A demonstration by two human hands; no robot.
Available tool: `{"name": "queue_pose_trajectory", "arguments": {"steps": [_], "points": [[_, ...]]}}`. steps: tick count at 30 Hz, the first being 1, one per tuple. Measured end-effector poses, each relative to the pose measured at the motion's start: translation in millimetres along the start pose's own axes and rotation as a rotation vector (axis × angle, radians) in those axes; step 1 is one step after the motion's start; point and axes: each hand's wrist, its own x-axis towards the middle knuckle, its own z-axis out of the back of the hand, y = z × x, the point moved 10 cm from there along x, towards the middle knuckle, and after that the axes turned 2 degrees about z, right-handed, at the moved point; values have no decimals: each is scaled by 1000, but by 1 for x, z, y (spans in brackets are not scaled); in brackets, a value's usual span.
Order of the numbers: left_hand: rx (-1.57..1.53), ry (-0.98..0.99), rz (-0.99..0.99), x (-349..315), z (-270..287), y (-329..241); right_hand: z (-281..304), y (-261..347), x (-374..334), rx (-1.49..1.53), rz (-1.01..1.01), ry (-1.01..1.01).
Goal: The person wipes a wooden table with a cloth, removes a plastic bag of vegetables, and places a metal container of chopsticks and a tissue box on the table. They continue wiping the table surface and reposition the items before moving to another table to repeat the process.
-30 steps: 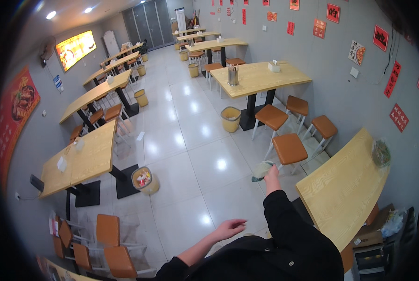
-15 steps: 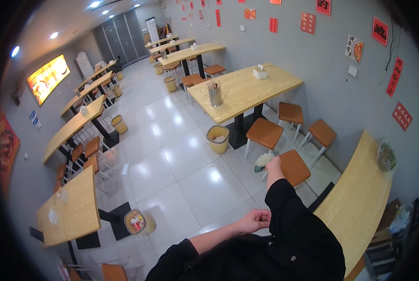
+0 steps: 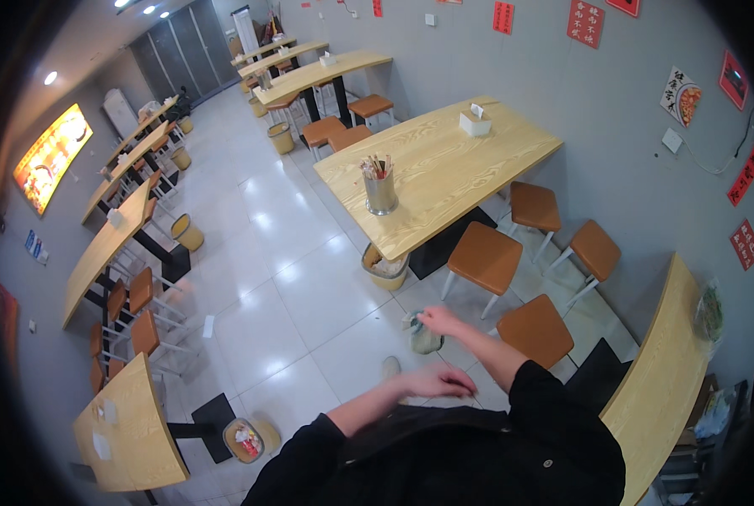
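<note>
My right hand [image 3: 442, 321] is closed around one end of a crumpled rag [image 3: 426, 341], pale with a dark green patch. The rag dangles over the floor, left of a brown-topped stool [image 3: 535, 331]. Nearer my body, my left hand [image 3: 443, 382] hangs slightly blurred, its fingers loosely bent and apart, and I see nothing in it. Ahead stands a wooden table [image 3: 444, 160]. On it are a metal holder [image 3: 382, 196] full of chopsticks and a white tissue box [image 3: 476, 124].
A yellow bin [image 3: 385, 268] stands under the table's near corner. More stools [image 3: 483, 257] line its right side. Another wooden table [image 3: 659, 363] is close on my right, and one [image 3: 128, 430] is at left beside a bin [image 3: 246, 441]. A shoe [image 3: 391, 367] shows on the tiles.
The table ahead appears larger and closer. My right hand has swung left with the rag, away from the stool. My left hand has loosened a little.
</note>
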Motion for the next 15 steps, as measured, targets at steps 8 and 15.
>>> {"name": "queue_pose_trajectory", "arguments": {"steps": [8, 15], "points": [[-48, -1138, 276, -101, 361, 87, 148, -60, 87, 329, -282, -359], [419, -1424, 297, -59, 517, 81, 242, -105, 188, 228, -223, -741]]}}
